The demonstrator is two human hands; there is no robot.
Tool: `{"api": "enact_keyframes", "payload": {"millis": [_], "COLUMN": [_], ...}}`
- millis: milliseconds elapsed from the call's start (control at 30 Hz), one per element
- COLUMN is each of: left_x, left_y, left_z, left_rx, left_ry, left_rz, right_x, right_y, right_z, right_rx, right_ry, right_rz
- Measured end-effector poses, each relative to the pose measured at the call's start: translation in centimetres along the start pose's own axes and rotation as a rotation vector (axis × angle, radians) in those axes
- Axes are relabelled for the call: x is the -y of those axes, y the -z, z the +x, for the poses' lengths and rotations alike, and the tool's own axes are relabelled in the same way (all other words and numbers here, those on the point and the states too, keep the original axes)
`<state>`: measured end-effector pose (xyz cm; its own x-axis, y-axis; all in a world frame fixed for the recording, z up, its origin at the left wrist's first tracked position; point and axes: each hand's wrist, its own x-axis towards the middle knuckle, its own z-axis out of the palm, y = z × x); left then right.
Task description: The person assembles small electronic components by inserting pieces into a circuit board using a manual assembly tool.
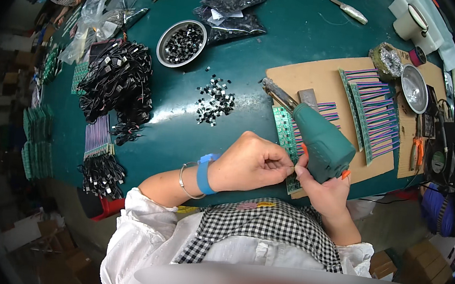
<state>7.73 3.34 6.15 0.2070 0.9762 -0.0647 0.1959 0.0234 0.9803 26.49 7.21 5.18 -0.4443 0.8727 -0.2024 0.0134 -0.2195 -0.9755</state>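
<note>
My right hand [326, 195] grips a green soldering gun [323, 140] with orange parts; its metal tip points away to the upper left. My left hand [247, 163], a blue band and a bangle on its wrist, is closed in a pinch. Its fingertips meet those of the right hand, and whatever is between them is too small to make out. Beneath the gun and fingers lies a green circuit board strip [283, 127], partly hidden, with purple and blue wires [328, 111] beside it. A small grey block [308, 98] sits behind the gun.
Loose small black-and-silver connectors [215, 102] lie left of the cardboard [293, 71], below a metal bowl [182, 43] of similar parts. Black cable bundles [117, 80] are piled at left. Wired boards [371, 115], a metal dish [414, 88] and orange-handled pliers [417, 151] lie at right.
</note>
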Motion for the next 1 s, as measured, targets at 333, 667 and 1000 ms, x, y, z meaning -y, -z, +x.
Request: {"api": "enact_keyframes", "payload": {"millis": [333, 667, 1000], "left_x": [2.1, 4.9, 5.7], "left_y": [3.6, 5.0, 5.2], "left_z": [1.7, 3.7, 4.1], "left_rx": [-0.220, -0.221, -0.162], "left_ry": [0.348, 0.439, 0.472], "left_rz": [-0.266, -0.208, -0.215], "right_x": [1.6, 0.9, 0.7], "right_y": [2.3, 5.2, 5.4], "right_z": [-0.3, -2.5, -2.6], "right_rx": [0.082, -0.134, -0.070], "right_ry": [0.071, 0.016, -0.033], "right_rz": [0.269, 0.216, 0.181]}}
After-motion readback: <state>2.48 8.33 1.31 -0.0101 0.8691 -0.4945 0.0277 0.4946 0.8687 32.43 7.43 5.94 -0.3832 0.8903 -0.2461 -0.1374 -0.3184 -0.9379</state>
